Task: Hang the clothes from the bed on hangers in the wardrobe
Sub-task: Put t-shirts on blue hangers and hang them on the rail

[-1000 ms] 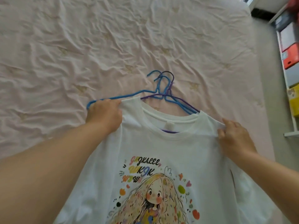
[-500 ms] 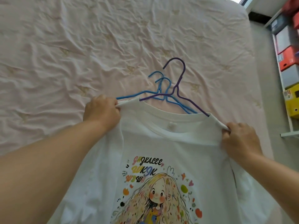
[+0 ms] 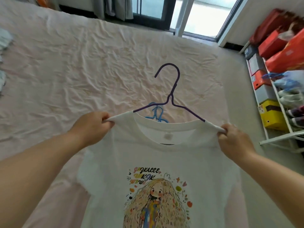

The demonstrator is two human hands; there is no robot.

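A white T-shirt with a cartoon girl print hangs in front of me above the bed. A purple hanger sits inside it, hook upright above the collar. My left hand pinches the shirt's left shoulder and my right hand pinches its right shoulder, both gripping cloth over the hanger's ends. Blue hangers lie on the sheet behind the collar, mostly hidden by the shirt.
The bed's wrinkled pink sheet spreads ahead. More clothes lie at its left edge. A white shelf rack with red and yellow boxes stands at the right. A glass sliding door is beyond the bed.
Both hands have lifted the shirt with the purple hanger up off the bed. The blue hangers stayed on the sheet. My view has tilted up toward the door.
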